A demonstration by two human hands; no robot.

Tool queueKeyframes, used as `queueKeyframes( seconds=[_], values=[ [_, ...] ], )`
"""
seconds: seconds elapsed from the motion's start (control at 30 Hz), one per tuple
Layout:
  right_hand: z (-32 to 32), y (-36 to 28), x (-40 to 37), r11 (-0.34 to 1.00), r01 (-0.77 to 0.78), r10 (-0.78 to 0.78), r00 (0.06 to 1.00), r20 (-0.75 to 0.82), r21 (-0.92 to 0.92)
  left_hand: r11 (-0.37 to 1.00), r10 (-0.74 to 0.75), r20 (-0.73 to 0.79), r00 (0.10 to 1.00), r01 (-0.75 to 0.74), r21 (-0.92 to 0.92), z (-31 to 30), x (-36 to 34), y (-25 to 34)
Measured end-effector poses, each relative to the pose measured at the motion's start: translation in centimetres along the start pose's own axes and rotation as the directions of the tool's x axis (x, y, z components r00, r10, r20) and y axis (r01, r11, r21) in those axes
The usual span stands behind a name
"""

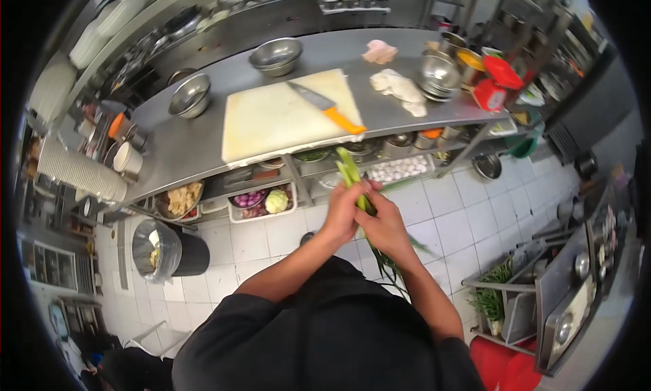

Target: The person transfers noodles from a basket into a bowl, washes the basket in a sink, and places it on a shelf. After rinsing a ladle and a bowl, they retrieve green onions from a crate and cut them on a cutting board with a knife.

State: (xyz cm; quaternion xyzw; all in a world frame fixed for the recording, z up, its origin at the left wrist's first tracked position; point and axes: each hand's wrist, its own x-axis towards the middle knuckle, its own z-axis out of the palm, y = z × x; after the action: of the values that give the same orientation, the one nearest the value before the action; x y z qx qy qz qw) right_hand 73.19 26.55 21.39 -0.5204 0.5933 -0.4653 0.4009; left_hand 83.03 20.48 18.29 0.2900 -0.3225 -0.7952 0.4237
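Note:
Both my hands hold a bunch of spring onions (349, 166) in front of my body, above the floor and short of the counter edge. My left hand (341, 213) wraps its fingers round the pale green stalks. Close against it, my right hand (385, 223) is closed on the same stalks a little lower. The long dark green leaves hang down past my right forearm. On the counter ahead lies a large white cutting board (254, 123). A knife with an orange handle (343, 121) rests across it, the handle end at the board's near right edge.
On the steel counter (163, 137) stand metal bowls (274, 57), a red scale (489, 92) and two white cloths or bags. The shelf below holds a crate with a cauliflower (277, 201). A lined bin (163, 252) is at left; a rack with greens (495, 289) stands right.

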Motion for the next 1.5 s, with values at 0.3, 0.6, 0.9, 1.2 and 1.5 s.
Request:
queueKeyframes(
  seconds=[0.3, 0.6, 0.9, 1.2, 1.5],
  values=[
    [11.0, -12.1, 10.9, 0.883, 0.467, -0.463, 0.856, 0.23, 0.039, 0.852, 0.524, -0.204, 0.827, -0.51, 0.12, -13.8, -0.1, 26.9],
    [6.8, -0.2, 21.8, 0.915, 0.114, -0.154, 0.985, -0.076, -0.387, -0.17, 0.395, 0.258, 0.882, -0.206, 0.964, -19.2, 8.6, 41.0],
    [4.5, 6.7, 26.0, 0.592, 0.228, -0.278, 0.958, 0.069, -0.773, -0.454, 0.066, 0.21, 0.975, -0.158, 0.877, -28.6, 20.9, 21.7],
    [3.6, 7.6, 29.2, 0.704, 0.297, -0.201, 0.955, 0.219, -0.645, -0.454, 0.55, 0.289, 0.783, -0.009, 0.891, -26.1, 15.5, 19.8],
    [3.0, 8.3, 30.3, 0.703, 0.288, -0.138, 0.952, 0.273, -0.65, -0.266, 0.719, 0.106, 0.687, 0.131, 0.955, -23.8, 13.4, 17.7]
  ],
)
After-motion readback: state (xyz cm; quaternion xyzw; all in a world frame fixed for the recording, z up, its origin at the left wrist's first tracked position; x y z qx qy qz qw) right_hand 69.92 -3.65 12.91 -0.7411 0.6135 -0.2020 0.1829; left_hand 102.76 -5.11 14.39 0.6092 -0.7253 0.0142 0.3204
